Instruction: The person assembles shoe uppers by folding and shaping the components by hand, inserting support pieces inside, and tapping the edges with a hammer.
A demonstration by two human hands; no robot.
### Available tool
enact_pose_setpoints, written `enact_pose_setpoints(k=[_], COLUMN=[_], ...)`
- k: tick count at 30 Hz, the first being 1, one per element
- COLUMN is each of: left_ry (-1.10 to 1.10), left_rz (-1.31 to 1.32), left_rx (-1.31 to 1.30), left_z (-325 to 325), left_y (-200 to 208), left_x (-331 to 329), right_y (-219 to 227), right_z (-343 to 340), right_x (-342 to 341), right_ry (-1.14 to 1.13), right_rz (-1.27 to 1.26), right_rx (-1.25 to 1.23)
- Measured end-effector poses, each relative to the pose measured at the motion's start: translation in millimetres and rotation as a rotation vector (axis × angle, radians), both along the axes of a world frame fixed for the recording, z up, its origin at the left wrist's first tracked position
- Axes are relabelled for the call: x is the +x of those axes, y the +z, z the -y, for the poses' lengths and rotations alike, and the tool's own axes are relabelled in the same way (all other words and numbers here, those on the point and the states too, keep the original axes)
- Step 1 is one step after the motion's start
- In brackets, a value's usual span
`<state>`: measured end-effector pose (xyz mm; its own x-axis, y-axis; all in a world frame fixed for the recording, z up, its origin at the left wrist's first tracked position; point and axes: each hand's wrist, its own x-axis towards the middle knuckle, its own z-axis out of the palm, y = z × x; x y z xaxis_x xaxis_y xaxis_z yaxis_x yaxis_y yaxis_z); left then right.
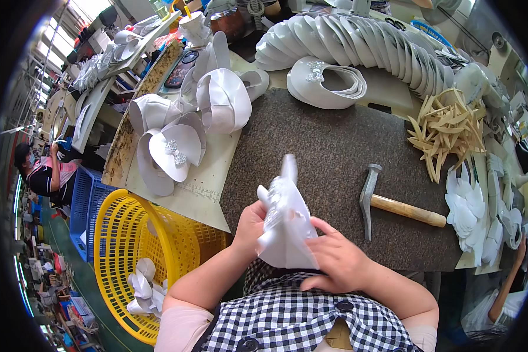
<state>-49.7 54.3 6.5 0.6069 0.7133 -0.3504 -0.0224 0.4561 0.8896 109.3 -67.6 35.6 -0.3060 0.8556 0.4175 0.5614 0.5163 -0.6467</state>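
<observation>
A glossy white shoe upper (288, 226), smeared by motion, is held in front of my apron over the near edge of the dark board. My left hand (251, 227) is closed on its left side. Along its right edge lies my right hand (341, 258), with its fingers stretched out against the white material and the thumb held apart. To the right, a hammer (393, 204) with a metal head and wooden handle rests on the dark speckled board (311, 135). White uppers (223, 100) stand at the left, one with a sparkling bow ornament (175, 152).
Nested white uppers (328, 97) and a long row of white pieces (358, 44) line the back. Tan pointed strips (449, 129) are heaped at the right, above thin white pieces (466, 211). A yellow basket (173, 246) holds white pieces at lower left. Another person (47, 170) sits far left.
</observation>
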Motion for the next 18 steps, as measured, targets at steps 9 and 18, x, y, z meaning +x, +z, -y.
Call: enact_pose_setpoints(k=[9, 18], left_ry=[-0.097, -0.228], left_rz=[-0.053, -0.130], left_rx=[0.119, 0.128], left_z=[6.9, -2.9], left_y=[4.8, -7.1], left_x=[-4.6, -10.4], right_y=[4.3, -5.5], right_z=[-19.2, -20.7], right_x=[12.1, 11.7], right_ry=[-0.444, -0.349], right_rz=[0.172, 0.332], right_rx=[0.156, 0.280])
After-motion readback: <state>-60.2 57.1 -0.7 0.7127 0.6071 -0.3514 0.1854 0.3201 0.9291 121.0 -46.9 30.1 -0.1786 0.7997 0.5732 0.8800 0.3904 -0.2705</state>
